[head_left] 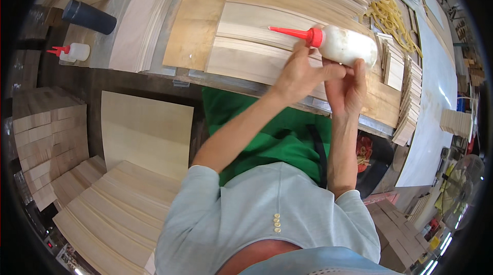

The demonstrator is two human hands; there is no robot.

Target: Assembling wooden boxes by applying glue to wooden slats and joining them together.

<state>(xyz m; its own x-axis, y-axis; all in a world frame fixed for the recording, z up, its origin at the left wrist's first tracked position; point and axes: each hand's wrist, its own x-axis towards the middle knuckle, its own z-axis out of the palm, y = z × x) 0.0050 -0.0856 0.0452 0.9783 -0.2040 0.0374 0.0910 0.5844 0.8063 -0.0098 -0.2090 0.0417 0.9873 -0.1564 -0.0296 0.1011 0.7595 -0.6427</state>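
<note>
A white squeeze glue bottle (349,46) with a red cap and a long red pointed nozzle lies sideways in the air above the workbench, nozzle toward the left. My left hand (303,72) is closed at the cap end, its upper fingers partly hidden behind the red collar. From below, my right hand (346,90) grips the bottle's body near its base, fingers partly out of sight. Both thumbs come close together under the bottle. Beneath lie pale wooden boards (246,57) on a larger plywood sheet (187,31).
Yellow bands (390,18) and small wood strips (408,100) lie to the right. At the far left are a dark cylinder (88,16) and a second red-capped bottle (78,51). Stacked wooden blocks (49,141) and long boards (118,213) stand at lower left; a fan (465,182) is at right.
</note>
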